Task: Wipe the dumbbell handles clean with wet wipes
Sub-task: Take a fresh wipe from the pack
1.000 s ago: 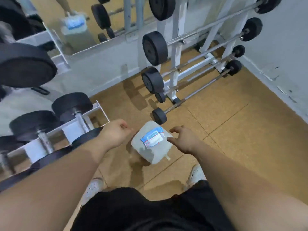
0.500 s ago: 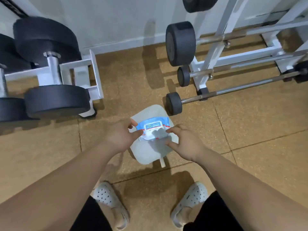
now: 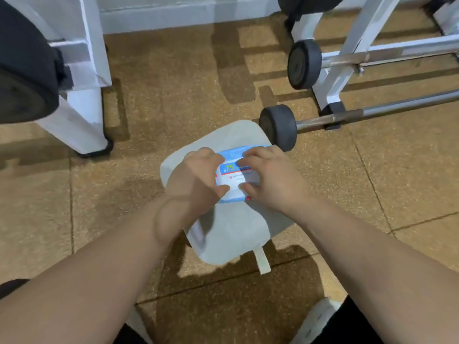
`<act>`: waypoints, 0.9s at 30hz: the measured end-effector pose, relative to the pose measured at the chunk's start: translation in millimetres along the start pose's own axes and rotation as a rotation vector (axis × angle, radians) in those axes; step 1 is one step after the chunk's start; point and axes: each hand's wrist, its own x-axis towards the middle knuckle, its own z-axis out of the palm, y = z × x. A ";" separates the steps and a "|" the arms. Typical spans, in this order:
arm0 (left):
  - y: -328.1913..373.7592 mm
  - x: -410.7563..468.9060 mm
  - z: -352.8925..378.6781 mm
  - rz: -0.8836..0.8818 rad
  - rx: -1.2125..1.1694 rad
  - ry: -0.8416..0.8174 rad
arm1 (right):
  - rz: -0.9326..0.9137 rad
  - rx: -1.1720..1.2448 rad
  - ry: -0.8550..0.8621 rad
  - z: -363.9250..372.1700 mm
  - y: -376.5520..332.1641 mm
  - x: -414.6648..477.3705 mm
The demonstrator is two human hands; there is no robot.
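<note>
A blue and white pack of wet wipes (image 3: 233, 180) lies on top of a pale grey square stool (image 3: 236, 234) on the floor. My left hand (image 3: 193, 180) grips the pack's left side, thumb at its near edge and fingers at its far edge. My right hand (image 3: 270, 180) grips the right side the same way. A large black dumbbell (image 3: 22, 70) sits on a white rack (image 3: 84, 78) at the upper left. Its handle is mostly out of view.
A white barbell rack (image 3: 347, 58) stands at the upper right, holding bars with small black end weights (image 3: 304, 64). One bar's end weight (image 3: 279, 127) sits right behind the stool. The floor is tan cork tile. My white shoes (image 3: 315, 321) are at the bottom.
My view has dropped lower and closer to the stool. Both hands have closed in from the pack's edges and now grip it on both sides.
</note>
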 end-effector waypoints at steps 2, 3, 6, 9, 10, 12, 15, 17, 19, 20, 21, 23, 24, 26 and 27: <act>-0.7 -2.7 1.9 0.008 0.002 0.007 | -0.001 -0.019 -0.014 -0.5 -0.6 3.7; -3.2 -6.2 4.9 0.006 -0.012 0.032 | -0.013 -0.049 -0.020 0.2 -1.9 3.7; -14.6 -11.6 12.8 0.025 -0.043 0.102 | -0.074 -0.109 0.035 5.4 -1.2 2.5; -17.8 -7.7 9.4 0.028 -0.057 0.079 | -0.076 0.077 0.157 -1.5 1.2 4.4; -19.1 -6.3 8.0 0.034 -0.068 0.069 | -0.009 0.187 0.183 -5.0 3.0 7.2; -19.6 -3.7 5.0 0.053 -0.091 0.057 | 0.151 0.321 0.283 -10.7 8.7 14.4; -20.3 -1.4 3.6 0.046 -0.136 0.046 | 0.354 0.339 0.421 -11.5 17.1 19.7; -18.7 -1.7 2.4 0.025 -0.137 0.063 | 0.380 0.338 0.387 -7.7 16.4 18.3; -16.3 -3.4 1.0 -0.014 -0.120 0.072 | 0.314 0.406 0.320 -4.7 13.0 16.1; -15.5 -3.8 0.0 -0.031 -0.119 0.069 | 0.265 0.429 0.273 -4.4 12.3 15.0; -16.1 -3.0 0.2 -0.042 -0.126 0.060 | 0.209 0.423 0.222 -5.0 11.9 13.6; -17.4 0.2 -0.9 -0.042 -0.162 0.038 | 0.110 0.381 0.132 -5.7 13.6 12.0; -18.0 2.0 -1.8 -0.039 -0.181 0.028 | 0.084 0.361 0.097 -5.3 14.1 11.2; -19.1 5.1 -2.3 -0.035 -0.198 0.009 | 0.076 0.304 0.084 -2.3 12.2 9.5; -19.8 6.2 -1.8 -0.030 -0.195 0.003 | 0.075 0.275 0.106 0.6 10.4 9.3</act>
